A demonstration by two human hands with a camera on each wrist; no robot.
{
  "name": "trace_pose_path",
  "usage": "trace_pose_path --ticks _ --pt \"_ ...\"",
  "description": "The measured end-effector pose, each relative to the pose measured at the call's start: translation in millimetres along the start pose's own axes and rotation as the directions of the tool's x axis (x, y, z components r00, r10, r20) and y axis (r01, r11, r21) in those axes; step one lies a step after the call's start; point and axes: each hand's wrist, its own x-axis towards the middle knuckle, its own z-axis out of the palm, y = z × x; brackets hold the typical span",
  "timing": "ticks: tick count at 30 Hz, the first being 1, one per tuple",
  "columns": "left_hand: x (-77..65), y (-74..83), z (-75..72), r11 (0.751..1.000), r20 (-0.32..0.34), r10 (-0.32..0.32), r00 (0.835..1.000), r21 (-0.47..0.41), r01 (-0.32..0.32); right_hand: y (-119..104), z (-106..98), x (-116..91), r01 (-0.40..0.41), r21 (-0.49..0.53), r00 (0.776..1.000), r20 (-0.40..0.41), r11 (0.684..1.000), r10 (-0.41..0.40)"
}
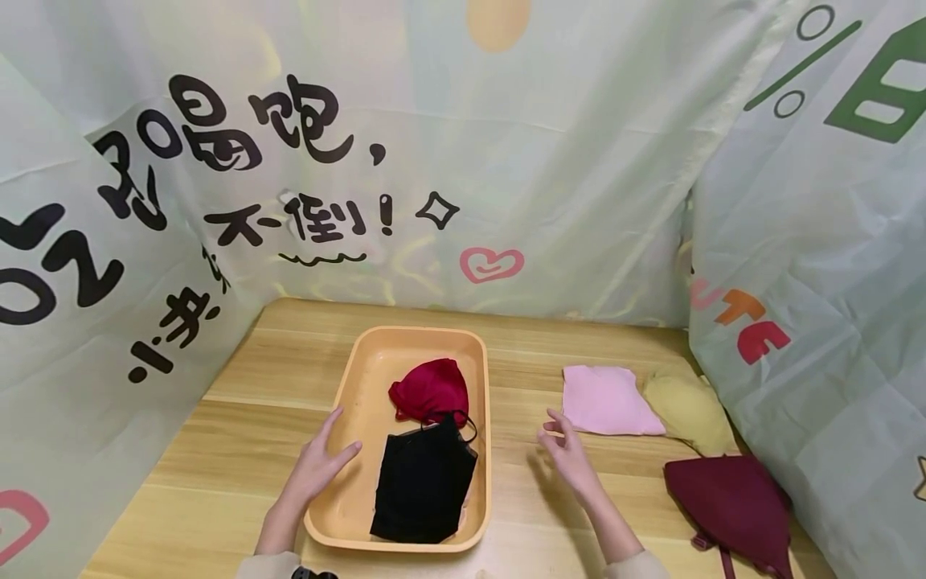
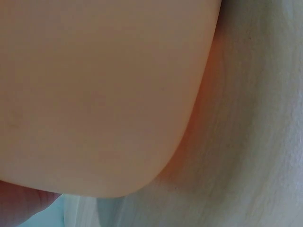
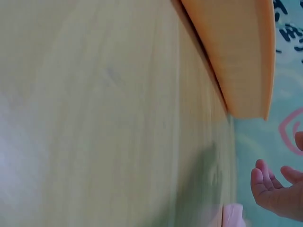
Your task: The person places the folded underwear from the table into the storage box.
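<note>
"Orange tray (image 1: 376,378) on a wood-grain table (image 1: 275,370). What stands round it, from the left?"

"Pale hanging cloth (image 1: 579,177) on the left, back and right sides, creased and printed. It has two pink hearts, one low at the left (image 1: 38,515) and one at the back (image 1: 492,268). Black characters (image 1: 318,219) run from the left side across the back, and the right side bears an orange letter (image 1: 741,305), a red letter (image 1: 763,339) and a green shape (image 1: 868,90)."

"And the hands?"

"Two. The left hand (image 1: 318,466) is at the tray's left rim, thumb spread well away from the forefinger; I can't tell whether it touches. The right hand (image 1: 567,458) hovers between tray and pink cloth (image 1: 604,400), fingers loosely bent, thumb apart from them."

"How many pieces of fabric?"

"Five. Two lie inside the one tray: a red garment (image 1: 434,390) farther back and a black garment (image 1: 423,486) in front, its thin straps reaching the red one. Three lie right of it: that pink cloth, then one yellow garment (image 1: 687,410) against it, then one maroon garment (image 1: 731,503) nearer the front."
</note>
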Motion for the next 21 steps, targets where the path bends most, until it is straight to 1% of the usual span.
trace_pose_path --ticks 5,11,14,18,21 --pt "-0.1 -0.7 0.0 1.000 0.001 0.004 1.000 -0.003 -0.004 3.5 -12.1 10.9 -0.013 0.018 0.998 -0.056 1.000 0.014" --pt "0.6 -0.7 -0.6 1.000 0.001 0.000 1.000 0.000 0.000 5.9 -24.8 20.4 0.004 -0.054 0.993 -0.122 0.999 -0.011" --pt "0.5 -0.4 -0.8 1.000 0.002 -0.002 1.000 0.000 0.002 9.0 -31.0 26.0 -0.005 -0.079 0.989 -0.148 0.997 -0.007" --pt "-0.1 0.0 -0.9 1.000 0.006 -0.008 1.000 -0.004 0.008 14.1 -36.5 33.2 -0.025 -0.100 0.988 -0.156 0.995 0.009" --pt "-0.4 0.5 -0.9 1.000 0.006 -0.009 1.000 -0.009 0.009 17.9 -37.8 39.0 -0.024 -0.118 0.985 -0.173 0.993 0.003"
